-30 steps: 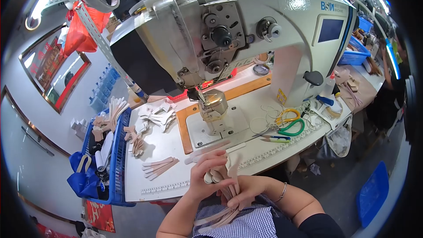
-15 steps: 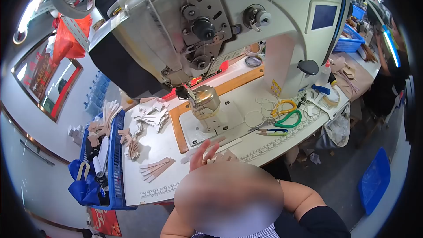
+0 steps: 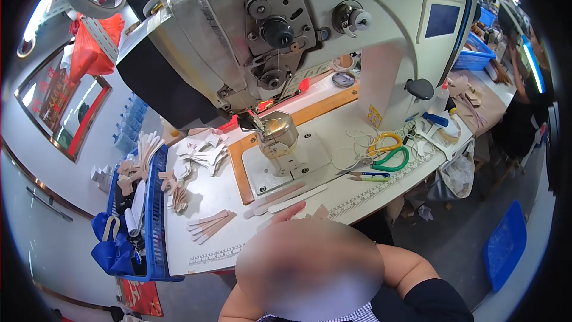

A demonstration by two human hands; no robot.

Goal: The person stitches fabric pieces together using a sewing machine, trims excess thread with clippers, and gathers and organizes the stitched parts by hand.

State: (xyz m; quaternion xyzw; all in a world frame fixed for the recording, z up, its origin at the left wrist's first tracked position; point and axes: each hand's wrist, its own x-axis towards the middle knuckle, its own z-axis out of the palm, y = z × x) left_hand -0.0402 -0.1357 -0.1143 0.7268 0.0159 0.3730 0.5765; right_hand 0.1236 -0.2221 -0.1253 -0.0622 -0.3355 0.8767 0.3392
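Fingers of what seems to be my left hand (image 3: 288, 212) reach out past a blurred patch, stretched and low over the table. They are nearest a white strip (image 3: 298, 198) and a small beige piece (image 3: 320, 211); whether they touch either is unclear. Just beyond lies a pinkish-beige strip (image 3: 275, 200), at the foot of the sewing machine's post bed (image 3: 278, 137). My right forearm (image 3: 408, 265) comes in from the right, but the blur hides its hand. A fan of beige strips (image 3: 211, 225) lies to the left.
White cut pieces (image 3: 205, 154) and beige pieces (image 3: 177, 194) lie on the left of the table. A blue basket (image 3: 156, 220) stands at its left edge. To the right are green-and-yellow-handled scissors (image 3: 393, 159), pens (image 3: 369, 176), loose cord and a printed ruler (image 3: 381, 192).
The fingers have lowered from a raised, spread pose to lie flatter near the table. The pinkish-beige and white strips now show more fully. The view has shifted slightly.
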